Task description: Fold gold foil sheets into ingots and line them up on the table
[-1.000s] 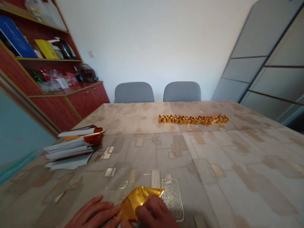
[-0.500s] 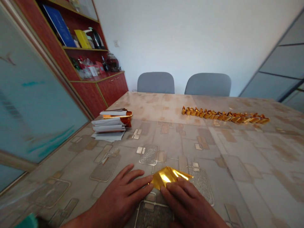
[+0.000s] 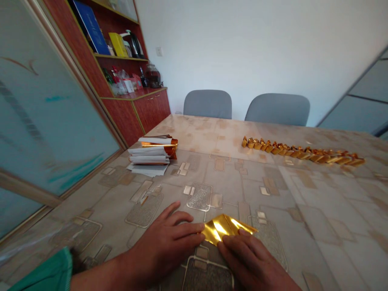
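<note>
A sheet of gold foil paper, folded to a slanted shape with pointed ends, lies on the table before me. My left hand has its thumb and forefinger closed at the paper's left corner, while its other fingers spread away over the tablecloth. At the lower right edge, my right hand presses bent fingers onto the foil and covers part of it. The underside of the paper is hidden.
A stack of folded foil sheets with white backs stands at the left of the patterned table. Folded gold foil pieces form a long row at the far right. Two grey chairs stand behind the table, beside a red cabinet.
The view has shifted slightly to the left, so everything appears further right. Both hands stay at the gold foil paper, whose shape looks nearly the same. More green sleeve shows.
</note>
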`<state>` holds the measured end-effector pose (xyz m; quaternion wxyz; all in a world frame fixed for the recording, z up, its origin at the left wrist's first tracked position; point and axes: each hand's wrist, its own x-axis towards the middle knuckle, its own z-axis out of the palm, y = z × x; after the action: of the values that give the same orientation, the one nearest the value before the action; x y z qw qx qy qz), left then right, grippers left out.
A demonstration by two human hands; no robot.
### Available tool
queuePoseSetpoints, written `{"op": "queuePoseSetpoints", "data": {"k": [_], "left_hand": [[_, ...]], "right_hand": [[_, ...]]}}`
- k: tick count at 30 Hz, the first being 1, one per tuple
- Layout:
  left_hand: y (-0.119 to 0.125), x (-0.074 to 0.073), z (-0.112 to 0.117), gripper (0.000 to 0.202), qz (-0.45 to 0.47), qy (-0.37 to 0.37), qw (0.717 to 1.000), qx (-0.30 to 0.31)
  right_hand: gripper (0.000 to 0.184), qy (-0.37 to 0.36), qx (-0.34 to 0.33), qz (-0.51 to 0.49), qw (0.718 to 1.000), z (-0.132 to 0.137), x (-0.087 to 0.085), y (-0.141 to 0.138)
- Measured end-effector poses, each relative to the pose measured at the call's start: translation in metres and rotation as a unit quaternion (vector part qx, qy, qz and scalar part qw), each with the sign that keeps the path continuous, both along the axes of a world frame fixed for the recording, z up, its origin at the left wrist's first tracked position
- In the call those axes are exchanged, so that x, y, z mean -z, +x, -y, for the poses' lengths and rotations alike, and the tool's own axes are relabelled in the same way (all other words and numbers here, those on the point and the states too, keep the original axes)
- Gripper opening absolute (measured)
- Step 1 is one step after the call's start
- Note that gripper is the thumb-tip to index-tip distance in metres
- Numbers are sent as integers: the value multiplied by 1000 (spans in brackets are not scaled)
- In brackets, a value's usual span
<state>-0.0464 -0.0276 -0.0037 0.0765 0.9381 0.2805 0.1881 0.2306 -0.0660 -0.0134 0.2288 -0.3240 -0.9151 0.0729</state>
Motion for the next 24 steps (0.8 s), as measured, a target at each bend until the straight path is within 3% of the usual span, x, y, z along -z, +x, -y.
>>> {"op": "queuePoseSetpoints", "data": {"k": [2, 4, 6, 10, 15, 20, 24], "left_hand": [[10, -1, -7, 12, 38, -21, 999, -3], [23, -2, -14, 20, 31, -50, 998, -29], [34, -4, -20, 23, 9, -77, 995, -70], [45, -8, -23, 22, 9, -121, 986, -113], [43, -3, -19, 29, 30, -132, 986, -101], [43, 3, -18, 47, 43, -121, 986, -104], [45, 3, -20, 21, 65, -129, 984, -100]], "right_hand": [[35, -49, 3, 9, 999, -4, -5, -3], [18, -125, 28, -3, 992, -13, -10, -8], [19, -193, 40, -43, 979, -25, -15, -13], [20, -234, 130, -64, 961, -47, -18, -14], [28, -288, 179, -72, 938, -66, -15, -7], [16, -371, 159, -126, 906, -71, -18, -10], [7, -405, 120, -195, 885, -61, -21, -14]]}}
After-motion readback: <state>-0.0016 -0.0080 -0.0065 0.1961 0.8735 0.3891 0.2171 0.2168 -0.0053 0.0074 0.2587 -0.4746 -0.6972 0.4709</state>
